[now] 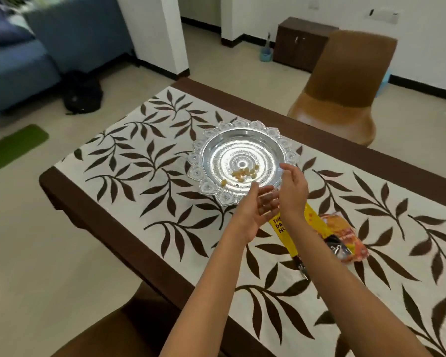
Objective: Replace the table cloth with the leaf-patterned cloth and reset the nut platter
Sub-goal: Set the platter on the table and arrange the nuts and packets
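A white cloth with brown leaf pattern (139,161) covers the dark wooden table (70,199). On it stands a silver platter (209,150) with a scalloped rim, holding a few pale nuts (243,173) near its middle. My left hand (255,210) is cupped palm up just in front of the platter's near rim, something brownish lying in the palm. My right hand (292,189) hovers beside it over the rim, fingers apart and curved. A yellow nut packet (317,222) and an orange packet (345,238) lie on the cloth behind my right wrist.
A brown chair (345,88) stands at the table's far side, another chair seat (113,331) at the near edge. A blue sofa (36,55), a black bag (81,92) and a green mat (13,148) are on the floor to the left.
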Action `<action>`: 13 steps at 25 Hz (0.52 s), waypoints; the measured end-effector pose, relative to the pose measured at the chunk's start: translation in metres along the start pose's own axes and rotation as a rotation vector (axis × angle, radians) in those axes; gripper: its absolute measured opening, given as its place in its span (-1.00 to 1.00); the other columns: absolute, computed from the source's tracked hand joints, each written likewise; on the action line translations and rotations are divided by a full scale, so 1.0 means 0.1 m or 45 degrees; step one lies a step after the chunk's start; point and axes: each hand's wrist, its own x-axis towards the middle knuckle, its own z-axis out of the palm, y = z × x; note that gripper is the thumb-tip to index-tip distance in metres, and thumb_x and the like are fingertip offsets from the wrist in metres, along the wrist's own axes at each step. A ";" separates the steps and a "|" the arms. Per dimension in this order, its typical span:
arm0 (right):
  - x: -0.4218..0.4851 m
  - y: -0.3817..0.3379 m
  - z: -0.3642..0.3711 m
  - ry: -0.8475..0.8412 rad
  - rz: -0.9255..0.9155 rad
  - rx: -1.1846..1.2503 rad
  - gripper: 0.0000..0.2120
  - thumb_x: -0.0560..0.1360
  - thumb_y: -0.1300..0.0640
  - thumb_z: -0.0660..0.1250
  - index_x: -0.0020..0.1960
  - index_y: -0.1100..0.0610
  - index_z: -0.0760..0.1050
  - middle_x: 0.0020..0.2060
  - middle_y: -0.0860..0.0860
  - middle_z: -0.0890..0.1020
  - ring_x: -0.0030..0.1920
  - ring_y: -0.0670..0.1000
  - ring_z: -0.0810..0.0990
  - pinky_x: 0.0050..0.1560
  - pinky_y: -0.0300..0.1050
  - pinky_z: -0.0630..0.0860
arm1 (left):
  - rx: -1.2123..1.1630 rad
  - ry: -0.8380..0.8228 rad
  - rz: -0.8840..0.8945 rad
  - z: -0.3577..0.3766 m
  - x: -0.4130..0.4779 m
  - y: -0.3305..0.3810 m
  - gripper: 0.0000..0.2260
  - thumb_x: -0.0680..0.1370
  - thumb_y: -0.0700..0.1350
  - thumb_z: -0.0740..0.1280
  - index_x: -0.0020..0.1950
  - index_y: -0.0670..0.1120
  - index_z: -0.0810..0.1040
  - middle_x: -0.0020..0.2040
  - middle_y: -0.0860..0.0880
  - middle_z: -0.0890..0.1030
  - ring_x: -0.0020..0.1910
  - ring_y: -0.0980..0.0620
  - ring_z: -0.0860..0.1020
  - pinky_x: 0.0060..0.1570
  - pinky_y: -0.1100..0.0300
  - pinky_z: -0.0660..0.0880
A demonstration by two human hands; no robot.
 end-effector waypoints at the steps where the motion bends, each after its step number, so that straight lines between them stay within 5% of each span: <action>1: 0.12 -0.03 0.07 -0.064 -0.057 -0.182 -0.71 0.56 0.19 0.12 0.18 0.04 0.52 0.10 -0.01 0.59 0.10 0.03 0.55 0.11 -0.04 0.47 | -0.010 0.044 0.040 -0.02 0.01 0.10 -0.58 0.65 0.10 0.07 0.21 -0.18 0.51 -0.02 -0.11 0.63 -0.09 0.01 0.59 0.04 0.12 0.55; 4: 0.46 -0.09 0.31 -0.496 -0.135 -0.827 -0.58 0.52 0.35 0.15 0.37 0.21 0.35 0.26 0.18 0.47 0.14 0.05 0.49 0.08 -0.08 0.42 | 0.093 0.251 0.253 -0.15 0.03 0.41 -0.71 0.64 0.04 0.11 0.06 -0.08 0.55 0.06 -0.07 0.60 0.02 0.04 0.55 0.16 0.12 0.47; 7: 0.62 -0.08 0.55 -0.691 -0.081 -1.281 -0.64 0.51 0.35 0.20 0.30 0.30 0.33 0.28 0.25 0.35 0.27 0.23 0.39 0.18 0.03 0.40 | 0.151 0.458 0.506 -0.38 0.04 0.57 -0.77 0.64 -0.01 0.10 0.04 -0.02 0.54 0.09 -0.04 0.55 0.14 0.04 0.50 0.27 0.12 0.41; 10: 0.55 -0.06 0.72 -0.747 -0.214 -1.291 -0.83 0.50 0.33 0.25 0.09 0.31 0.45 0.13 0.22 0.42 0.07 0.18 0.50 0.00 -0.05 0.46 | 0.028 0.584 0.685 -0.61 0.04 0.61 -0.69 0.65 0.01 0.10 0.25 -0.07 0.51 0.24 -0.05 0.54 0.28 0.05 0.46 0.35 0.14 0.35; 13: 0.35 -0.05 0.79 -0.918 -0.355 -1.092 -0.85 0.48 0.38 0.28 -0.07 0.18 0.55 -0.24 -0.05 0.48 -0.29 -0.13 0.46 -0.20 -0.26 0.49 | -0.103 0.667 0.741 -0.72 0.04 0.62 -0.66 0.63 0.07 0.10 0.32 0.00 0.48 0.31 0.09 0.49 0.30 0.19 0.38 0.32 0.20 0.21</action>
